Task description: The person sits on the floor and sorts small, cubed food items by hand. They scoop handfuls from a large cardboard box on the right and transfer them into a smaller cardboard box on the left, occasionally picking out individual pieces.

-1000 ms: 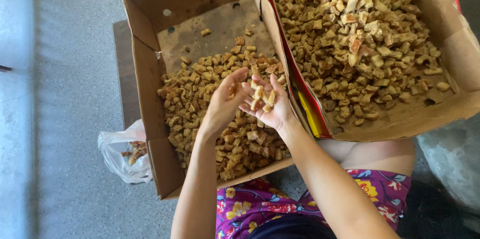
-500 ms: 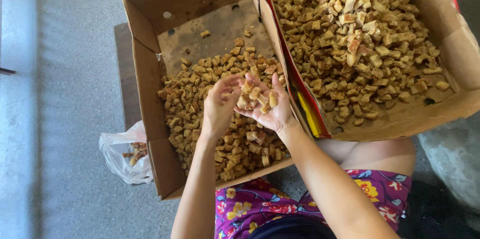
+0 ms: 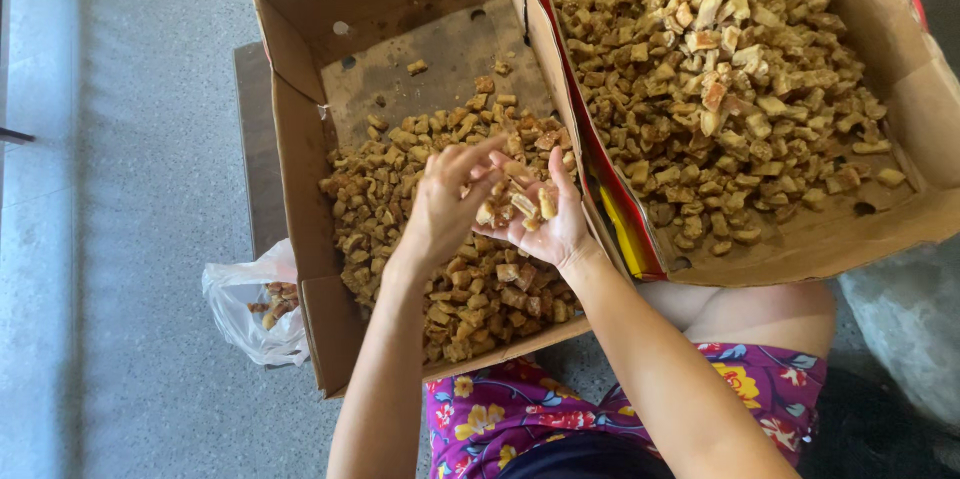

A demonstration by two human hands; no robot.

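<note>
1. Head view: right hand point(image 3: 545, 224) cupped open, palm up, cradling brown fried chunks point(image 3: 520, 201) over left cardboard box point(image 3: 300, 129).
2. Left hand point(image 3: 445, 204), now curled closer over that palm, fingertips picking among chunks; sorting goes on.

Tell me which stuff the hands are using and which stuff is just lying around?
In use:
- right hand, cupped, holding brown fried chunks
- left hand, picking at those chunks
- left cardboard box under the hands

Lying about:
- right cardboard box, heaped with chunks
- white plastic bag on the floor
</note>
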